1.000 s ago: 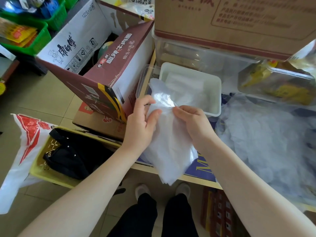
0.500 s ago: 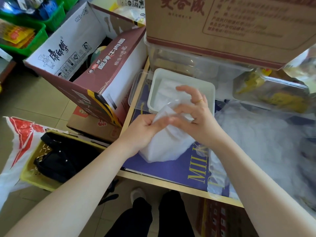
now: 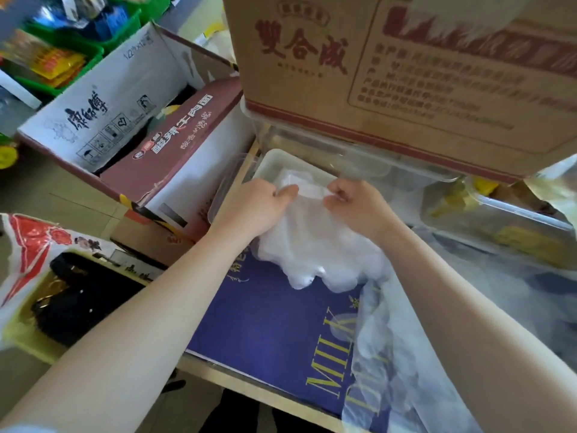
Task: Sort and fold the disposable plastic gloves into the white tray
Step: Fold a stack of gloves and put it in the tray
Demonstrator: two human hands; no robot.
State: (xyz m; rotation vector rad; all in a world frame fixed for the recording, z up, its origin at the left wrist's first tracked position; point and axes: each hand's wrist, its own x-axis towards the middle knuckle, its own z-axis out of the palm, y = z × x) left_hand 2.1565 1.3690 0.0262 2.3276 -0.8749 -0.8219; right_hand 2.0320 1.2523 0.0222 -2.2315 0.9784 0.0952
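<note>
A bundle of thin clear plastic gloves [image 3: 315, 245] hangs over the near rim of the white tray [image 3: 268, 160] and droops onto the blue sheet. My left hand [image 3: 259, 207] pinches the bundle's upper left edge. On the other side my right hand [image 3: 359, 204] pinches the upper right edge. Both hands are over the tray. Folded gloves [image 3: 293, 179] lie inside the tray, partly hidden by my hands. A big loose pile of gloves [image 3: 406, 354] spreads along the table's right side.
A brown carton [image 3: 390, 73] overhangs the tray from behind, resting on a clear plastic box [image 3: 359, 157]. An open maroon and white carton [image 3: 150, 142] stands to the left. The blue printed sheet [image 3: 274, 323] covers the table. A yellow basket [image 3: 40, 335] with a dark bag sits on the floor.
Both hands carried the glove bundle away from me and up over the tray. The hands moved apart along its top edge. The camera tilted closer to the table.
</note>
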